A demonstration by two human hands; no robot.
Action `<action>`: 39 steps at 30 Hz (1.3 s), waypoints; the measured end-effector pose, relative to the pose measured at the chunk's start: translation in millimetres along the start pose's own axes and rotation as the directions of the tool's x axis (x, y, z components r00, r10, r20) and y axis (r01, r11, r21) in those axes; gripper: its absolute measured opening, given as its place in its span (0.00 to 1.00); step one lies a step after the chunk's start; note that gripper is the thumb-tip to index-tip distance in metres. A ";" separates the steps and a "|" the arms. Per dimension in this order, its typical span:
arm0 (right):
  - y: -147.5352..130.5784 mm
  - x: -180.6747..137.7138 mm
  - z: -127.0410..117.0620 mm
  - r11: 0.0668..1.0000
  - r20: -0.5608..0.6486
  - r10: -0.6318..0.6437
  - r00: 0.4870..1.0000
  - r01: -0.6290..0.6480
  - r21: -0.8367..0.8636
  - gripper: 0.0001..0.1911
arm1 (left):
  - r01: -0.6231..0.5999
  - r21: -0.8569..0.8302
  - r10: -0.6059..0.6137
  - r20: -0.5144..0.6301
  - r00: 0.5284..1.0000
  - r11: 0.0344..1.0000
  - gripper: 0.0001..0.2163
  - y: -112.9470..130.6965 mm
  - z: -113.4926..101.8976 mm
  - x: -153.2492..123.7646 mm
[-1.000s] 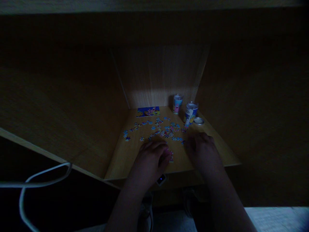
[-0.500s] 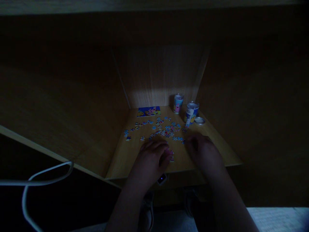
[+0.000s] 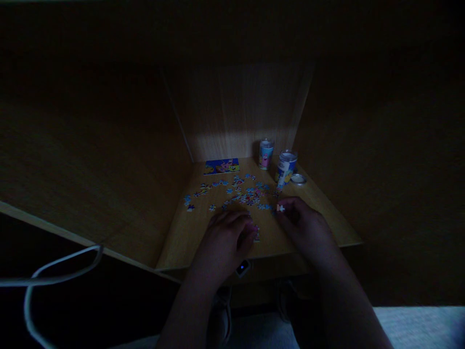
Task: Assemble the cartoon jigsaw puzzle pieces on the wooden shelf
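Observation:
My right hand pinches one small, pale jigsaw puzzle piece between thumb and fingertips, just off the right edge of the loose pieces. My left hand is curled low over the front of the wooden shelf. Its thumb and forefinger close on pinkish puzzle pieces, which the fingers partly cover. Beyond both hands lie several scattered puzzle pieces, mostly blue with some red and yellow. In the dim light their pictures are hard to make out.
A blue cartoon picture card lies at the back left. Two printed cans, a rear one and a nearer one, stand at the back right beside a round lid. Wooden walls enclose both sides. A white cable hangs at left.
My right hand has turned and lifted a little, and a puzzle piece now shows at its fingertips. My left hand stays at the pink pieces. The view has shifted slightly.

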State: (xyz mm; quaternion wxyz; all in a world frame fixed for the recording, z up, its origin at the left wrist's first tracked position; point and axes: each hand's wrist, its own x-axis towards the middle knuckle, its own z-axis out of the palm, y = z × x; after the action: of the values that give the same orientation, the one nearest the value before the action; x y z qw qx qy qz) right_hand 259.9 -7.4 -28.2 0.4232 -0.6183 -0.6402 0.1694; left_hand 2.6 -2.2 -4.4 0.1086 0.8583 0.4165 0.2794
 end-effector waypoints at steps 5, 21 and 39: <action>2.0 0.6 1.2 0.993 0.008 0.031 0.999 -0.032 0.117 0.14 | -0.009 0.009 0.009 0.000 1.000 1.000 0.05 -2.2 0.9 -1.2; 5.5 -0.3 1.9 0.994 0.037 0.044 0.998 -0.047 0.098 0.12 | 0.013 0.020 -0.014 0.017 1.000 1.000 0.05 -0.4 0.9 -0.4; -2.6 1.0 -1.2 1.000 0.077 0.021 0.997 -0.023 0.018 0.10 | 0.014 0.040 -0.013 -0.025 1.000 0.999 0.10 -1.0 3.4 -3.1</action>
State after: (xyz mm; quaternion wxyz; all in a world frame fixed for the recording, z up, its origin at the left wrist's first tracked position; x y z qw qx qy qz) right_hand 259.2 -7.3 -25.3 0.4022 -0.6143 -0.6476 0.2037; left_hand 2.4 -3.8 -8.8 0.0881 0.8539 0.4293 0.2808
